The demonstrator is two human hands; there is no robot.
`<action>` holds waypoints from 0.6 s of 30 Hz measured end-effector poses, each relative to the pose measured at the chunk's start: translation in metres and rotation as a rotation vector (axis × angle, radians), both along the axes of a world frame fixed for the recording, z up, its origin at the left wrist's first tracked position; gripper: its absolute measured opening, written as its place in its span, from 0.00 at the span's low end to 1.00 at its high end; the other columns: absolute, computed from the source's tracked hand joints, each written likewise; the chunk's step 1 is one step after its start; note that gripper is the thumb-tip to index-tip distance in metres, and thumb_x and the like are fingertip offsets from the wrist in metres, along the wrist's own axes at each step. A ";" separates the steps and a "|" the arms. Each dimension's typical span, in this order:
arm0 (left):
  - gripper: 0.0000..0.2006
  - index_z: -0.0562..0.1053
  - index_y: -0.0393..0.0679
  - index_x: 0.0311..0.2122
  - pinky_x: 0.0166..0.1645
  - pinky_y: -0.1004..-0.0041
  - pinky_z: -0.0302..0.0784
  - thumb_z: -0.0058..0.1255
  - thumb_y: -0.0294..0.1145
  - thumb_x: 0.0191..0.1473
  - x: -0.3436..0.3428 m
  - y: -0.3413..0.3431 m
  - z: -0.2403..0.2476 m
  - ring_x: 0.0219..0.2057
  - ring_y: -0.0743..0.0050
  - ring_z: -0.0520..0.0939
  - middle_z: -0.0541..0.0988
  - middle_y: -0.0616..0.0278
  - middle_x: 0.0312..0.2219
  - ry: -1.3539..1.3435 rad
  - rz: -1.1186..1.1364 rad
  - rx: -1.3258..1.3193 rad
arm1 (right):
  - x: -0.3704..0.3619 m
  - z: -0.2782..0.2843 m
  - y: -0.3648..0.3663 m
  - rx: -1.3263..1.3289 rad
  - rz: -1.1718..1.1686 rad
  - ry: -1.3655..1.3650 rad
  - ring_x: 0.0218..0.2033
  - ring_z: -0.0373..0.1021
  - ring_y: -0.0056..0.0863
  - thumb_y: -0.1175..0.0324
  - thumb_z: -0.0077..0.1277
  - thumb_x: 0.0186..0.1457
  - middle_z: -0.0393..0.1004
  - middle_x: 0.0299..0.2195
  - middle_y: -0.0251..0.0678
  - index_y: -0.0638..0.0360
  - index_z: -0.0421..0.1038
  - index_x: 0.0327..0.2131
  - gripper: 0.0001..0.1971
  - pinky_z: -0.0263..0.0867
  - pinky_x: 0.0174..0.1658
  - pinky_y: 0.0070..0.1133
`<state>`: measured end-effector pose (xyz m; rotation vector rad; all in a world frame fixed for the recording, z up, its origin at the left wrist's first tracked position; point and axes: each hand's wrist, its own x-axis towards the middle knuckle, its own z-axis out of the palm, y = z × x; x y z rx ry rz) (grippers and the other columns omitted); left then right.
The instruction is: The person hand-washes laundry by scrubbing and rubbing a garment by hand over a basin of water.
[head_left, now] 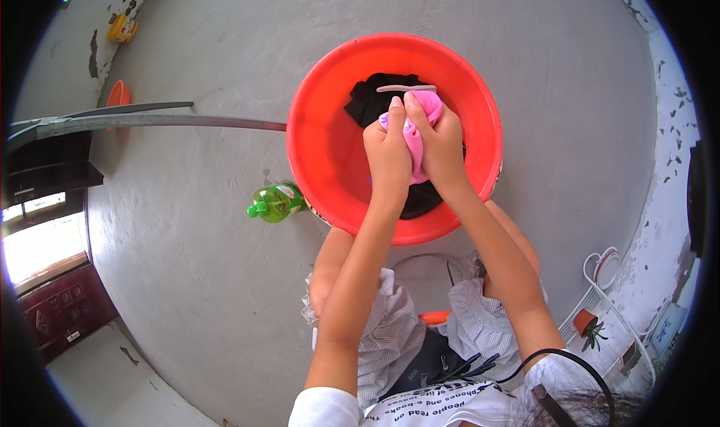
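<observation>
A wide red-orange basin [302,138] stands in front of my knees. Over its middle, a bunched pink cloth [428,104] is squeezed between both fists. My left hand [387,157] wraps its left side and my right hand [443,145] its right, thumbs side by side on top. Black cloth [365,104] lies in the basin beyond my hands, with a pale strip [397,88] along it. More black cloth [422,200] shows beneath my wrists. My hands hide much of the pink cloth and the basin's bottom.
Left of the basin is a green bottle [276,203] with a green cap. A long grey bar [172,121] reaches in from the left. Far left are a small orange bowl [118,94] and a yellow container [122,28]. A potted plant [587,324] is at the right.
</observation>
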<state>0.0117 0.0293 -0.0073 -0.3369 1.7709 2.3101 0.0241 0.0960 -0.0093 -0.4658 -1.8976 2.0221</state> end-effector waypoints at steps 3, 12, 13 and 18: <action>0.20 0.64 0.41 0.15 0.18 0.81 0.54 0.40 0.39 0.56 -0.007 -0.008 0.001 0.15 0.90 0.60 0.64 0.74 0.13 0.007 0.036 0.026 | 0.006 0.001 -0.008 0.100 0.022 -0.009 0.19 0.64 0.18 0.62 0.48 0.52 0.69 0.17 0.35 0.66 0.68 0.25 0.14 0.61 0.25 0.18; 0.20 0.60 0.44 0.14 0.17 0.81 0.51 0.40 0.40 0.56 -0.005 -0.007 0.002 0.14 0.91 0.58 0.61 0.76 0.12 0.019 0.050 0.029 | 0.008 0.002 -0.009 0.118 0.030 -0.036 0.18 0.63 0.18 0.63 0.47 0.53 0.68 0.16 0.37 0.66 0.68 0.24 0.14 0.60 0.24 0.19; 0.20 0.60 0.44 0.14 0.17 0.81 0.51 0.40 0.40 0.56 -0.002 -0.003 0.002 0.14 0.91 0.58 0.61 0.76 0.12 0.019 0.048 0.030 | 0.006 -0.001 -0.006 0.100 0.003 -0.034 0.19 0.62 0.17 0.63 0.47 0.53 0.68 0.16 0.36 0.66 0.68 0.24 0.14 0.60 0.24 0.19; 0.21 0.61 0.42 0.12 0.17 0.80 0.50 0.41 0.38 0.56 0.004 0.002 -0.001 0.14 0.91 0.58 0.61 0.76 0.10 -0.009 0.005 -0.035 | -0.001 -0.013 0.004 -0.016 0.000 -0.065 0.19 0.60 0.15 0.62 0.47 0.53 0.66 0.16 0.31 0.64 0.67 0.22 0.14 0.58 0.24 0.17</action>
